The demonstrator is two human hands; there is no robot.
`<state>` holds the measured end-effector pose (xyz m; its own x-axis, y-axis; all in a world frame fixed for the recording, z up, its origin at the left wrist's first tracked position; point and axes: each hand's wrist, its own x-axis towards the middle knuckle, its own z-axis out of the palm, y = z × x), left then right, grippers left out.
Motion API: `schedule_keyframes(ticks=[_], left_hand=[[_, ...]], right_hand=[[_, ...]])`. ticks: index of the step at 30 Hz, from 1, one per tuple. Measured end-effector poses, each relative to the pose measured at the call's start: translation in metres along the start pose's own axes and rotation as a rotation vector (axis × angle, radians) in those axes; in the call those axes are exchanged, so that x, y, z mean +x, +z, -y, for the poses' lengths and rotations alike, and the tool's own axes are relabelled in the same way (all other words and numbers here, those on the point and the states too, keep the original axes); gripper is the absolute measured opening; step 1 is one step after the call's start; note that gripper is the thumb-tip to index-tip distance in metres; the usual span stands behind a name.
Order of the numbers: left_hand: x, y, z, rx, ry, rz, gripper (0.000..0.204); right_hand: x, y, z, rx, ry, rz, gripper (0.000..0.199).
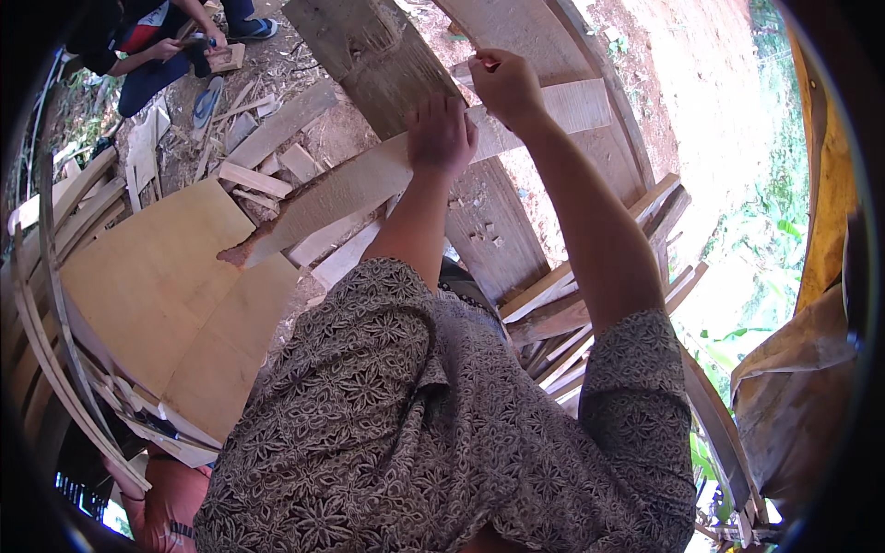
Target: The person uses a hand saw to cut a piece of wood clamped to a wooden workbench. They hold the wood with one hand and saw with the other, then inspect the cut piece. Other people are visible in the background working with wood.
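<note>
Plywood sheets (175,295): stacked lower left, idle.
Plank (369,180): pale, across wide dark boards (479,221).
Left hand (441,136): flat, pressing plank.
Right hand (505,85): pinched on small red-tipped marker (487,64) at far edge.
Step, judged: marking; needs steady plank.
Marker tip hidden; far person (147,41) cut off.

Scrap offcuts (263,175) are crowding the ground at ten o'clock; stacked slats (590,304) are blocking four o'clock; bare dirt (701,83) is lying open at two o'clock.
</note>
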<state>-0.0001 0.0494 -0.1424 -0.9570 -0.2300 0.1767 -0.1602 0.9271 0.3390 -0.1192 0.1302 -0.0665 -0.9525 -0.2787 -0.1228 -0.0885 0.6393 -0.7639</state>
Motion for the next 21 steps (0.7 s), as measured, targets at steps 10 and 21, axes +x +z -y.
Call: schedule_keyframes(ticks=[10, 21], left_hand=[[0.010, -0.002, 0.009, 0.008, -0.037, 0.027, 0.021], [0.009, 0.007, 0.008, 0.039, -0.008, 0.046, 0.022]], right_hand=[[-0.024, -0.008, 0.015, 0.041, 0.078, 0.086, 0.028], [-0.147, -0.102, 0.064, 0.189, 0.101, 0.067, 0.043]])
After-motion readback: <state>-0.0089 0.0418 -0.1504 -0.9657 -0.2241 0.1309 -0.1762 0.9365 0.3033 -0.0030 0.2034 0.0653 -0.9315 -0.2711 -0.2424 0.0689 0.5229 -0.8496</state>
